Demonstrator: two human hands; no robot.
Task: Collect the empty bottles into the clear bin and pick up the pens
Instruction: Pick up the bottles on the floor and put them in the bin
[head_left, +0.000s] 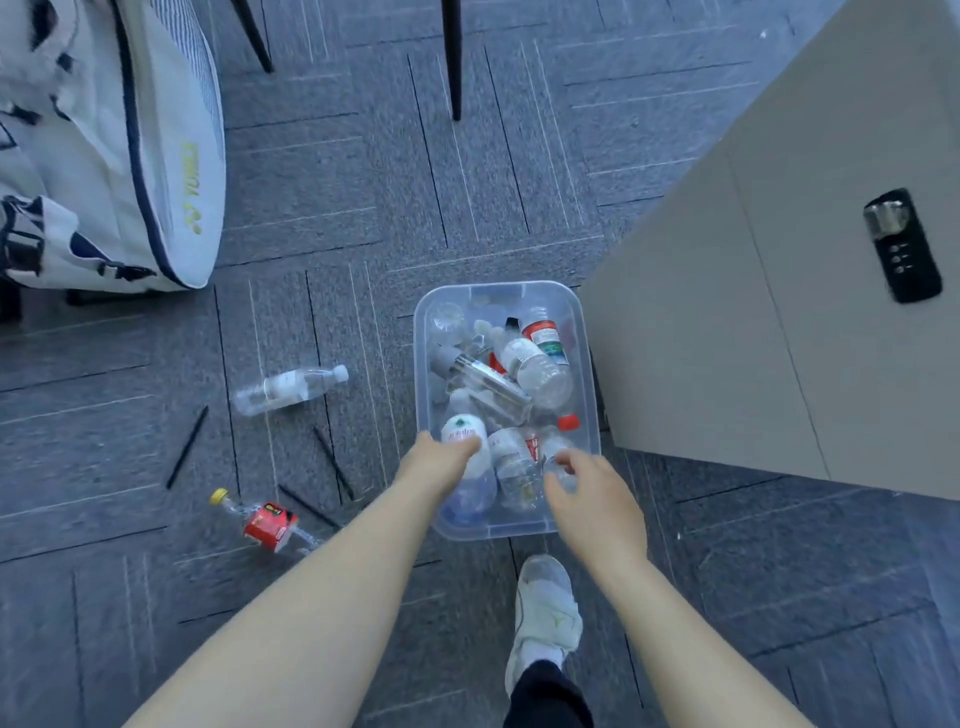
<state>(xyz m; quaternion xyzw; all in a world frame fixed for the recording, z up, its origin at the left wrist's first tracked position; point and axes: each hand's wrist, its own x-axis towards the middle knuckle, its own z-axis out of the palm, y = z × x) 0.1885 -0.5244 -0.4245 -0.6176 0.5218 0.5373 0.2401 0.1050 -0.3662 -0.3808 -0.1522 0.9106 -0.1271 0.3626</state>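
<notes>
The clear bin (423, 364) stands on the grey carpet and holds several empty bottles. My left hand (436, 462) is over its near left corner, closed around a blue-tinted bottle with a green and white label (460, 430). My right hand (592, 499) is at the near right corner, its fingers curled on a clear bottle (557, 451) with a red cap. Left of the bin on the floor lie a clear white-capped bottle (288, 389) and a red-labelled bottle with a yellow cap (267, 524). Three black pens lie there as well: one far left (187, 447), one nearer the bin (332, 462), one beside my left forearm (309, 506).
A white sports bag (104, 156) sits at the upper left. Black chair legs (456, 62) stand beyond the bin. A grey cabinet (753, 338) with a black lock (901, 247) is tight against the bin's right side. My white shoe (545, 608) is just behind the bin.
</notes>
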